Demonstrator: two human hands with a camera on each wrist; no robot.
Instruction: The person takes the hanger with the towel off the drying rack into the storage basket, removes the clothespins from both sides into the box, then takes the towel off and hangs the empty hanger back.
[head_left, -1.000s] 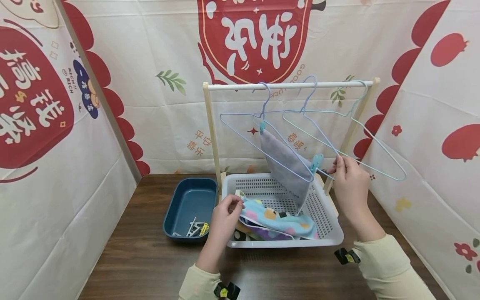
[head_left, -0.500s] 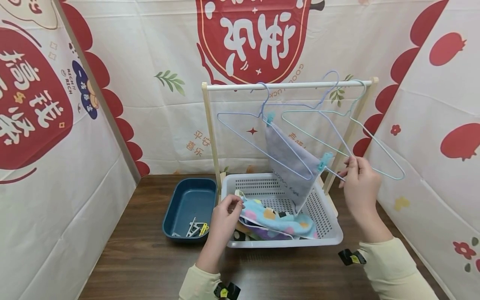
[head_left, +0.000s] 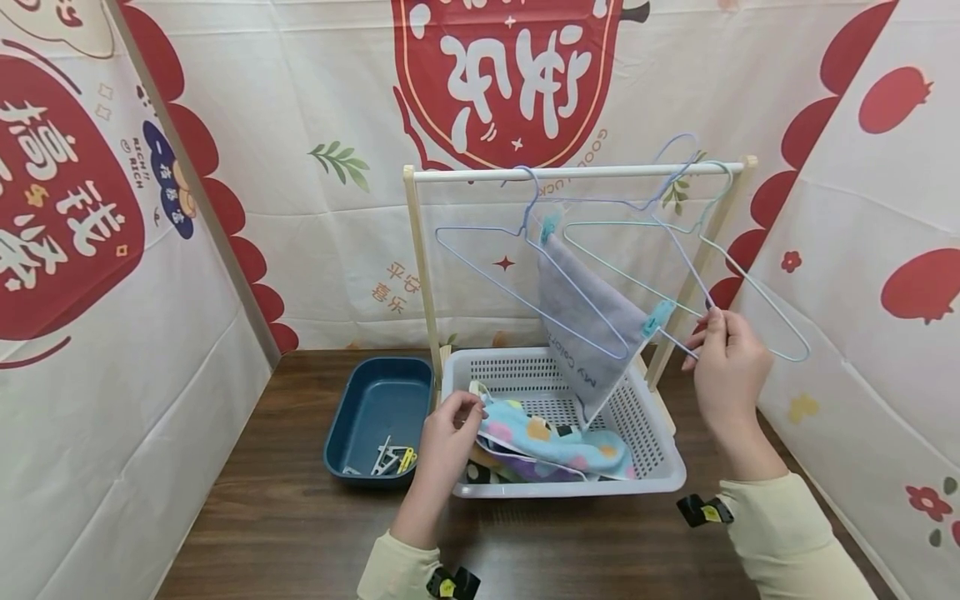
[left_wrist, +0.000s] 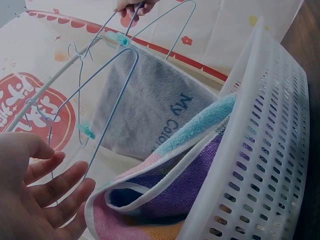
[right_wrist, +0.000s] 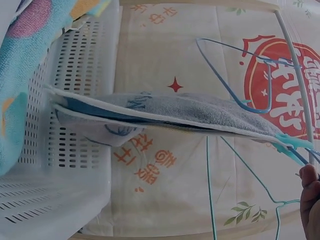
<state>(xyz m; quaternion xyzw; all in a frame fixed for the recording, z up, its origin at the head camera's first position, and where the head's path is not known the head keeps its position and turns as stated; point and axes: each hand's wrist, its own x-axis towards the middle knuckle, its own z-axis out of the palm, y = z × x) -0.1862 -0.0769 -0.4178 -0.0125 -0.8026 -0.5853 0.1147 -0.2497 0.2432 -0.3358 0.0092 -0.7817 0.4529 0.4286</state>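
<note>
Right grip pinches the tilted hanger near a corner; clips hold the cloth on it, over the basket. Left grip relaxed, holding nothing. Unclear if hook sits on rail; a tug could drop it or pop a clip.

Right hand holds hanger | gray towel clipped | 1 basket

The brown table bears a tray, basket and rack.
</note>
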